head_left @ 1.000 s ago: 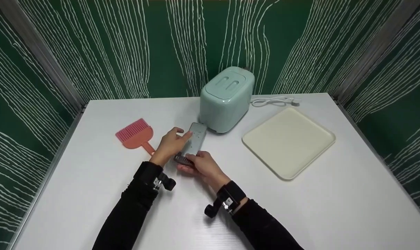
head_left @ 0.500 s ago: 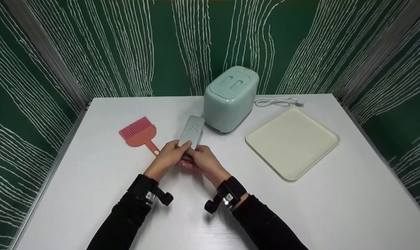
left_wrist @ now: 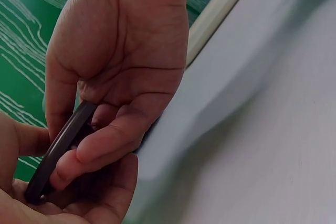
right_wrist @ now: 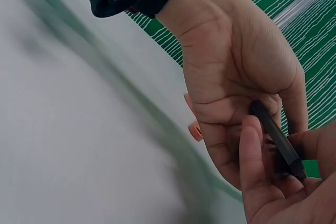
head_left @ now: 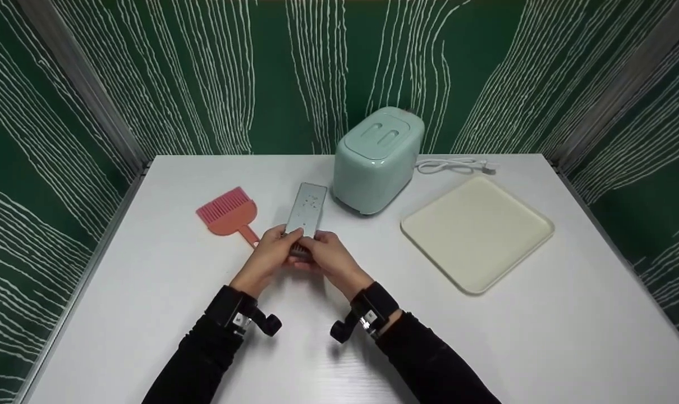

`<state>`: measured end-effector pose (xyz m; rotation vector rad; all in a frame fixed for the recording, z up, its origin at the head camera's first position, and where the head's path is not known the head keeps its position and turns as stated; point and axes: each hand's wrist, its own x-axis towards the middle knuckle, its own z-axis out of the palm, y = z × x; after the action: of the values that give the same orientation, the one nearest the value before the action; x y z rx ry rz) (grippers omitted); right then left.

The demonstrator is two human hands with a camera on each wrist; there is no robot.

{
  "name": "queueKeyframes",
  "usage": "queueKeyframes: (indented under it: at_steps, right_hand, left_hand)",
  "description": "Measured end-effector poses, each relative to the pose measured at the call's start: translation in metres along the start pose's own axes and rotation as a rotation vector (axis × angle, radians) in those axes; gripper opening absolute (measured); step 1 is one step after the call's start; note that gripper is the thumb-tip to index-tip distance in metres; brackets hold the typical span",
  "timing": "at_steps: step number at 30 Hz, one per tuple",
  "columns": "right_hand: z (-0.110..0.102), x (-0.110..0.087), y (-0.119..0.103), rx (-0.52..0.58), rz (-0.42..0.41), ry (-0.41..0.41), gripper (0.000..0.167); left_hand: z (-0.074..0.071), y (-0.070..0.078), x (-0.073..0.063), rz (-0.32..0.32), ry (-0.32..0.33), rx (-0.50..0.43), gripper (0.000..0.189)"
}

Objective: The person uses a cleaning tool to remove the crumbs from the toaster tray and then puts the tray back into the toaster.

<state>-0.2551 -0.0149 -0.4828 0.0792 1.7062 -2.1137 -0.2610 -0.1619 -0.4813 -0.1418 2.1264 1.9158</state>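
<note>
Between both hands is a narrow pale-grey crumb tray [head_left: 307, 210], dark specks scattered on its top and a dark ribbed end piece [head_left: 300, 249] toward the person. My left hand [head_left: 267, 249] grips its near end from the left, thumb on top. From the right, my right hand [head_left: 335, 255] grips the same end, its thumb close to the other. In the left wrist view the dark edge [left_wrist: 58, 153] of the end piece runs between the fingers of both hands. The right wrist view shows it too, the left hand [right_wrist: 231, 77] above and the right hand [right_wrist: 283, 198] below.
A mint toaster [head_left: 379, 163] stands just beyond and right of the crumb tray, its white cord [head_left: 452, 164] coiled behind. A cream square tray [head_left: 480, 235] lies at right. An orange brush with pink bristles [head_left: 227, 210] lies left, its handle near my left hand.
A second ago the left hand's fingers were spread over the crumb tray's left side; now it grips the near end beside the right hand. The tray has swung slightly left, away from the toaster.
</note>
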Motion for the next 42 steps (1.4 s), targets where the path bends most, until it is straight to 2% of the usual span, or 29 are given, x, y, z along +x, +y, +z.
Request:
queueKeyframes:
  at_steps: [10,14,17,20,25,28,31,34,38,40,42]
  right_hand:
    - [0.007,0.002,-0.001,-0.13,-0.022,0.007,0.029]
    - [0.009,0.002,-0.003,-0.16,-0.017,0.001,0.033]
    - [0.01,0.002,-0.004,-0.174,-0.005,-0.007,0.038]
    - [0.01,0.003,-0.006,-0.146,0.033,0.011,0.039]
    - [0.008,0.01,-0.005,-0.017,0.097,0.091,0.035]
    - [0.006,0.015,0.001,-0.038,0.08,0.112,0.035]
    - [0.008,0.019,0.007,-0.12,0.032,0.114,0.034]
    - [0.013,0.023,0.011,-0.258,-0.047,0.135,0.029]
    - [0.023,0.027,0.017,-0.572,-0.181,0.158,0.016]
    - [0.03,0.028,0.02,-0.721,-0.262,0.15,0.021]
    - [0.037,0.029,0.024,-0.832,-0.345,0.127,0.034]
  left_hand:
    - [-0.002,0.002,-0.005,-0.002,0.002,-0.084,0.03]
    - [-0.005,0.002,-0.005,-0.011,-0.01,-0.147,0.025]
    - [-0.009,0.002,-0.004,-0.01,-0.014,-0.16,0.025]
    - [-0.012,0.005,-0.005,-0.008,-0.009,-0.154,0.028]
    - [-0.019,0.016,-0.007,-0.013,0.014,-0.197,0.031]
    - [-0.024,0.024,-0.008,-0.015,0.017,-0.211,0.033]
    - [-0.029,0.032,-0.009,-0.005,0.017,-0.226,0.036]
    - [-0.033,0.038,-0.01,0.017,0.013,-0.239,0.038]
    - [-0.036,0.042,-0.012,0.028,0.006,-0.245,0.038]
    - [-0.037,0.043,-0.013,0.017,0.004,-0.245,0.039]
    - [-0.038,0.043,-0.014,0.005,0.001,-0.244,0.04]
